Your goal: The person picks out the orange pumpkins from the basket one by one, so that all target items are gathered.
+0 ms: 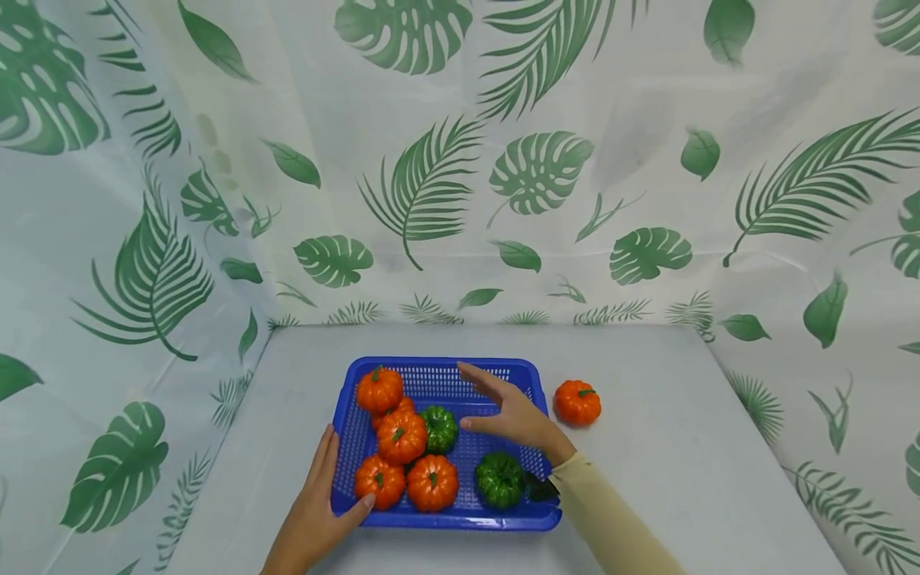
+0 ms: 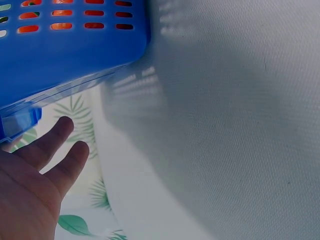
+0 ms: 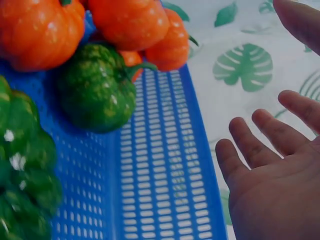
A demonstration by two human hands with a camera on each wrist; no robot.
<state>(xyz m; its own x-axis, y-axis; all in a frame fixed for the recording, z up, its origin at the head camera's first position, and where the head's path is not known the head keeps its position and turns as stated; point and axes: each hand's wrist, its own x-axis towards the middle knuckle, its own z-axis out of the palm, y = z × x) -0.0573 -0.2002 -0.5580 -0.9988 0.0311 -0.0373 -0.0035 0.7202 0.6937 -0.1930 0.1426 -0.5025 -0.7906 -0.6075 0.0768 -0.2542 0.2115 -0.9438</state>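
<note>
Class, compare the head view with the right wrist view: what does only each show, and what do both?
Only the head view: the left hand, the pale sleeve and the lone orange pumpkin right of the blue basket.
Only the right wrist view: the palm of the right hand.
Both: the basket, right hand, green pumpkins, other orange pumpkins and leaf-patterned sheet.

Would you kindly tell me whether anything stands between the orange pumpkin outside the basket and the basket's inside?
Yes: the raised right wall of the blue basket stands between the inside and the orange pumpkin. The right hand also hangs over the basket on that side.
</note>
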